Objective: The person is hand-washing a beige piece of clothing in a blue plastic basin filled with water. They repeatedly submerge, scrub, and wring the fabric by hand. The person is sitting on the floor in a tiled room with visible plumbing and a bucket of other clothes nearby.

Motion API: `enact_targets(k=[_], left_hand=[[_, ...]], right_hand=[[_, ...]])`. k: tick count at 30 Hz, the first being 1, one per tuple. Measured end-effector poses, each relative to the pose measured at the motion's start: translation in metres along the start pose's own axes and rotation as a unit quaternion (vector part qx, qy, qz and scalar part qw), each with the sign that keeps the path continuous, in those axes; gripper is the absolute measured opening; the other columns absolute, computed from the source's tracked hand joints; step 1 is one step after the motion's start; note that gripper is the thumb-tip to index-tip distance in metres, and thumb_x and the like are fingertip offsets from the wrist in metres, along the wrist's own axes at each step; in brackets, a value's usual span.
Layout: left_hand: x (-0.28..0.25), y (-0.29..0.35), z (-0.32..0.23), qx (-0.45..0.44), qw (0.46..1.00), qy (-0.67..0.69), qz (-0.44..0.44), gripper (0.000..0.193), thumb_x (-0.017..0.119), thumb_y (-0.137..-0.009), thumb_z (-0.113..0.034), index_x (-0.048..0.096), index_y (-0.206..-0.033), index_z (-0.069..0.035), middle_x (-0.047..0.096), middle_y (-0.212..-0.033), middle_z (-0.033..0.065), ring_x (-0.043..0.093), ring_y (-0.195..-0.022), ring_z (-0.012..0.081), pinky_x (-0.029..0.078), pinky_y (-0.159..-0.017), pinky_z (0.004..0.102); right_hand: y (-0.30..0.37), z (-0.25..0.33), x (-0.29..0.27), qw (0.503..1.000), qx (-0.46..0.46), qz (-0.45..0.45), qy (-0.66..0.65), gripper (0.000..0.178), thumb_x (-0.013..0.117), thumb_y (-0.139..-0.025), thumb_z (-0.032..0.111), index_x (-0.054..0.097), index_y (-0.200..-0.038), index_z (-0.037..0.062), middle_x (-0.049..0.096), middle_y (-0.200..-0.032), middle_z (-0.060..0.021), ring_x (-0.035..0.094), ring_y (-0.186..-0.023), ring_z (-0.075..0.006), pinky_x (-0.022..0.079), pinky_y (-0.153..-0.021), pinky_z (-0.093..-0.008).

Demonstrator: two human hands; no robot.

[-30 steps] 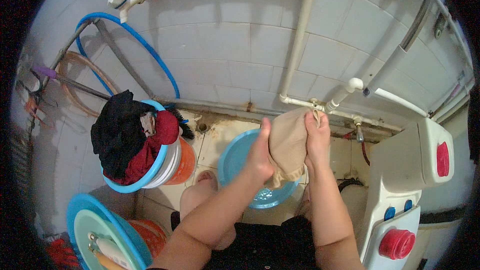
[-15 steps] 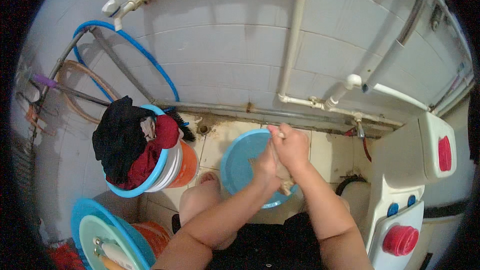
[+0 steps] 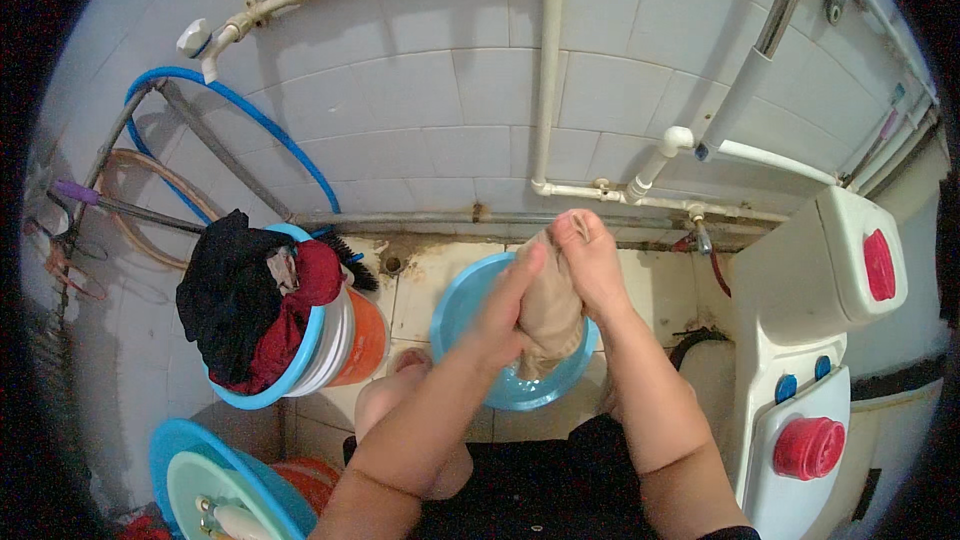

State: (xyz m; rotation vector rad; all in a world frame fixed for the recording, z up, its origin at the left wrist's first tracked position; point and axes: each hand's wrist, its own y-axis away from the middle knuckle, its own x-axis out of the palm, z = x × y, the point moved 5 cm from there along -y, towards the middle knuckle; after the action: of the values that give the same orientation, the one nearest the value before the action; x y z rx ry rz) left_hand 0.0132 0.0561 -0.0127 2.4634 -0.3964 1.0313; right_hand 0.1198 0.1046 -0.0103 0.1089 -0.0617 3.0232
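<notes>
A wet beige cloth (image 3: 548, 312) is stretched between my hands above a round blue basin (image 3: 462, 285) on the floor. My right hand (image 3: 592, 262) grips the cloth's upper end, thumb on top and fingers folded round it. Along its left side, my left hand (image 3: 500, 308) holds the cloth, slightly blurred, with its fingertips pointing up toward the right hand. The cloth's lower edge hangs over the basin. Whether there is water in the basin is hard to make out.
On the left, a bucket (image 3: 365, 340) carries a blue tub (image 3: 240, 400) heaped with black and dark red clothes (image 3: 235, 290). Nested basins (image 3: 185, 440) stand nearer. A white toilet (image 3: 790, 300) with red lids is at the right. Pipes (image 3: 548, 90) run along the tiled wall.
The cloth was bunched and twisted between my clasped hands; now it is spread out more broadly. My hands have moved slightly up and apart, and the whole view has shifted a little.
</notes>
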Motion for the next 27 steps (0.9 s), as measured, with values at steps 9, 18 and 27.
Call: enact_targets(k=[9, 18, 27], left_hand=[[-0.010, 0.003, -0.022, 0.025, 0.990, 0.138, -0.002, 0.051, 0.046, -0.088, -0.043, 0.042, -0.122, -0.006, 0.054, -0.111, 0.0104, 0.055, -0.099, 0.0235, 0.045, -0.087, 0.0394], [-0.014, 0.025, -0.054, 0.167, 0.979, 0.118, 0.002, 0.047, 0.046, -0.089, -0.043, 0.042, -0.120, -0.008, 0.051, -0.107, 0.0069, 0.051, -0.098, 0.0198, 0.043, -0.086, 0.0362], [-0.023, 0.026, -0.057, 0.162, 0.983, 0.084, 0.002, 0.040, 0.040, -0.092, -0.035, 0.042, -0.120, -0.007, 0.052, -0.112, 0.0078, 0.051, -0.105, 0.0217, 0.041, -0.090, 0.0388]], right_hand=[[0.040, -0.006, -0.021, 0.997, 0.008, -0.067, 0.036, 0.045, 0.055, -0.086, 0.033, 0.037, -0.119, 0.0074, 0.051, -0.097, -0.0062, 0.046, -0.091, -0.0145, 0.036, -0.084, -0.0290], [0.076, -0.035, 0.008, 0.940, 0.305, 0.071, -0.133, 0.068, 0.043, -0.083, 0.059, 0.028, -0.130, 0.0128, 0.043, -0.119, -0.0124, 0.043, -0.108, -0.0256, 0.031, -0.094, -0.0418], [0.061, 0.000, 0.035, 0.948, 0.065, 0.223, -0.216, 0.081, 0.069, -0.075, 0.030, 0.021, -0.138, 0.0115, 0.032, -0.135, -0.0092, 0.034, -0.123, -0.0220, 0.030, -0.100, -0.0356]])
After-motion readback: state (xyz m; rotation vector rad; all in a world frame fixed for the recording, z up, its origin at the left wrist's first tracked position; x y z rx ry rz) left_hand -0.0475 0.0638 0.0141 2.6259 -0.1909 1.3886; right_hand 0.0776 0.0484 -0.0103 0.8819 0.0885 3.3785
